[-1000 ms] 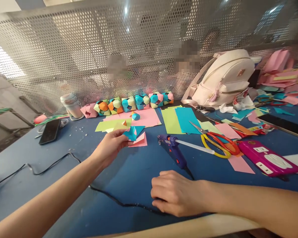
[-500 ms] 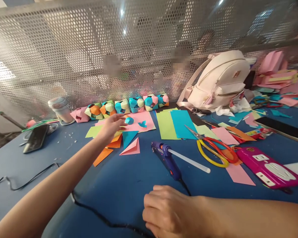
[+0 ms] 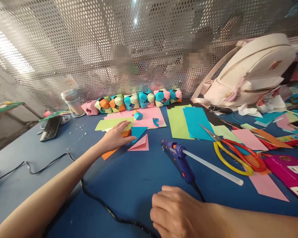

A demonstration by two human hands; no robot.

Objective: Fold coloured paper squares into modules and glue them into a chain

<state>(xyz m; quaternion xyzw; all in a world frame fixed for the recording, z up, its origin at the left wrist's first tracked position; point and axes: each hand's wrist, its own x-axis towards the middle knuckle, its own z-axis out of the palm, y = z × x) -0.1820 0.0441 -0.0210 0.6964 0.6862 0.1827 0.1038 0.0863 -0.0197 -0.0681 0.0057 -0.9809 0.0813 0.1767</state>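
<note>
My left hand (image 3: 116,135) is open, fingers apart, just over several folded paper pieces. Beside its thumb lie a folded blue paper (image 3: 139,133) and a folded pink paper (image 3: 141,144); an orange folded piece (image 3: 109,154) shows under the wrist. Behind the fingers, a small blue paper piece (image 3: 138,116) sits on a pink sheet (image 3: 161,119). On the near table, my right hand (image 3: 171,211) is curled into a fist, its inside hidden from view. Beyond it lies a purple glue gun (image 3: 182,163) with a long translucent glue stick (image 3: 213,167) sticking out.
Several folded paper balls (image 3: 131,101) line the perforated metal screen (image 3: 89,49). Scissors (image 3: 234,155), green sheets (image 3: 180,123), a magenta case (image 3: 288,172) and a pale backpack (image 3: 253,72) are at right. A phone (image 3: 51,128), bottle (image 3: 73,103) and black cable (image 3: 99,202) are at left.
My left hand has drawn back from near the small blue piece toward the folded papers, and its fingers have spread. The view has shifted. My right fist stays by the glue gun.
</note>
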